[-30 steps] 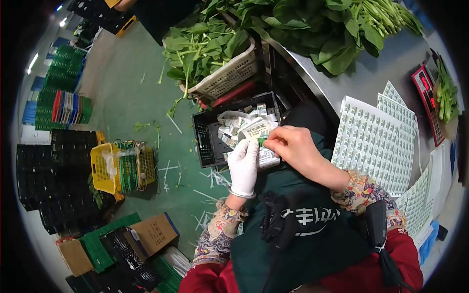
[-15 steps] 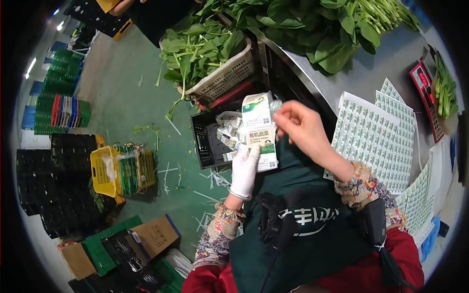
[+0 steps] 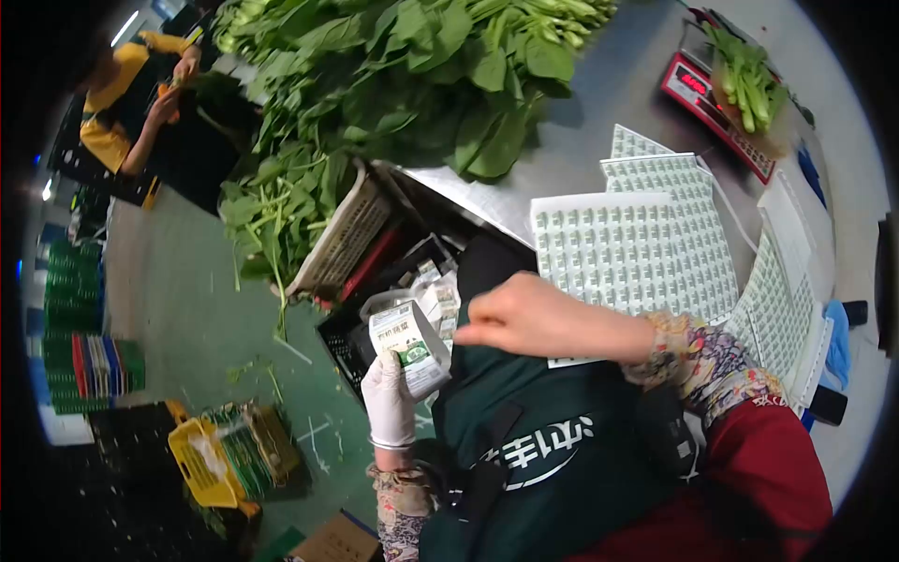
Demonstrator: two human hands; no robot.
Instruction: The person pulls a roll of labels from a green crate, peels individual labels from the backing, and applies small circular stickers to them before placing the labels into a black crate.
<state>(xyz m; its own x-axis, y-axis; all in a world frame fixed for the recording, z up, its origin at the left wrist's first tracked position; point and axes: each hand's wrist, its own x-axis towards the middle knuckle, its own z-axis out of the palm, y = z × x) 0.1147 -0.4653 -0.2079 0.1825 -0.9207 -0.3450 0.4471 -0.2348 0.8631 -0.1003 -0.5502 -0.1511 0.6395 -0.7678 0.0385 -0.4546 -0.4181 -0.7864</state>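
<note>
My left hand (image 3: 390,403), in a white glove, is closed around a white card sleeve (image 3: 403,330) printed with green and black labelling. Close by on the right, my bare right hand (image 3: 513,309) is curled with thumb and forefinger together; anything between the fingertips is too small to make out. Under both hands, a black crate (image 3: 339,363) holds more small printed packs (image 3: 435,292). Sheets of small green-and-white stickers (image 3: 632,248) lie on the metal table, beside my right forearm.
Leafy greens (image 3: 412,84) are heaped on the table, and more fill a beige basket (image 3: 342,229). A red scale (image 3: 693,84) carries a bunch of greens (image 3: 749,89). Across the floor stands a yellow crate (image 3: 201,468). Another person (image 3: 140,103) is at the upper left.
My view has turned toward the table. The card sleeve in my left hand is now tilted and lower. My right hand has curled and turned sideways, its fingertips toward the sleeve.
</note>
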